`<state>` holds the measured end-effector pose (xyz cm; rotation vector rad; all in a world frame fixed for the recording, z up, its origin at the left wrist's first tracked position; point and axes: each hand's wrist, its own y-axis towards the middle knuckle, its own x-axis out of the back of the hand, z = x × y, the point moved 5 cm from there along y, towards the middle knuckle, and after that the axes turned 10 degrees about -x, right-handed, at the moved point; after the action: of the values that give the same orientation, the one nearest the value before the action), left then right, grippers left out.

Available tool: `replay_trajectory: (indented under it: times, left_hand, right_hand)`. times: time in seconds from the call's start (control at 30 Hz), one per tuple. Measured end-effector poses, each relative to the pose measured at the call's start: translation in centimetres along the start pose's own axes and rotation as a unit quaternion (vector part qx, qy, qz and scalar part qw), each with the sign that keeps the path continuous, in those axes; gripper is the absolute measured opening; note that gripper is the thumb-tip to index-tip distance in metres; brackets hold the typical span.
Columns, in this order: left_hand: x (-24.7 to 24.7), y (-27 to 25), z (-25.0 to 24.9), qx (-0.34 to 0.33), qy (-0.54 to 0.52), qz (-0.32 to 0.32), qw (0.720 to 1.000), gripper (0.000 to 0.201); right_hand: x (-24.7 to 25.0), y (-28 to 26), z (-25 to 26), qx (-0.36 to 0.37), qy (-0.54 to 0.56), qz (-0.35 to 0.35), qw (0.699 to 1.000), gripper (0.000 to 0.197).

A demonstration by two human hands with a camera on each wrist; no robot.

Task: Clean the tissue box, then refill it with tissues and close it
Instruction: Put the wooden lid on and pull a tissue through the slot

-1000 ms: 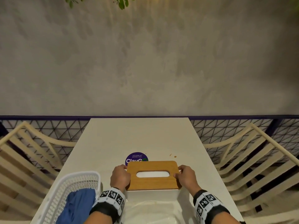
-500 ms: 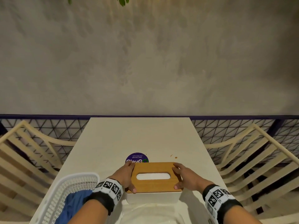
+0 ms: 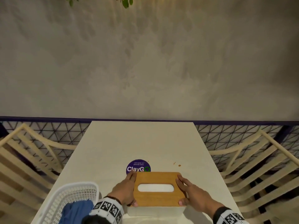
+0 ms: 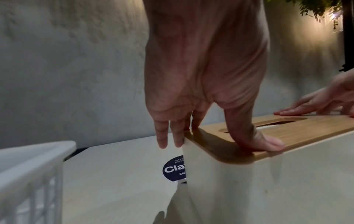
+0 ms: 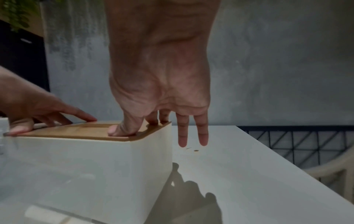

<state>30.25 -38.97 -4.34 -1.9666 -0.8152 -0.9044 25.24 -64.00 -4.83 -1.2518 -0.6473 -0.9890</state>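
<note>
On the near end of the table (image 3: 142, 143), the tissue box (image 3: 153, 210) sits between both hands.
The left hand (image 3: 124, 189) and right hand (image 3: 192, 194), fingers straight, press flat on opposite ends of its wooden lid (image 3: 155, 180); outer fingers overhang the box's sides.

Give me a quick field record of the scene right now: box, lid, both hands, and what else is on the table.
box: white rectangular tissue box, upright on the white table
lid: flat wooden lid with oval slot, lying on the box top; white shows through the slot
left hand: thumb and fingers pressing the lid's left end
right hand: thumb and fingers pressing the lid's right end
basket: white plastic mesh basket, left of the box, holding blue cloth
sticker: round purple sticker, behind the box
</note>
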Motion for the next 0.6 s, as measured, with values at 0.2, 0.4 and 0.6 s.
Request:
replay_trajectory:
  times: [0.2,0.4,0.6]
  left_hand:
    - [0.2,-1.4,-0.4,0.0,0.022,-0.016,1.0,0.108]
    - [-0.1,-1.9,-0.7,-0.023,-0.018,-0.054,0.998,0.092]
    - [-0.6,-1.9,-0.5,-0.002,-0.041,-0.096,0.995,0.1]
  right_hand:
    - [1.3,-1.1,2.0,0.002,-0.17,-0.015,0.985,0.076]
    - [2.7,-0.8,7.2,0.08,-0.219,-0.064,0.97,0.027]
    - [1.8,1.0,11.8,0.159,-0.215,-0.111,0.957,0.019]
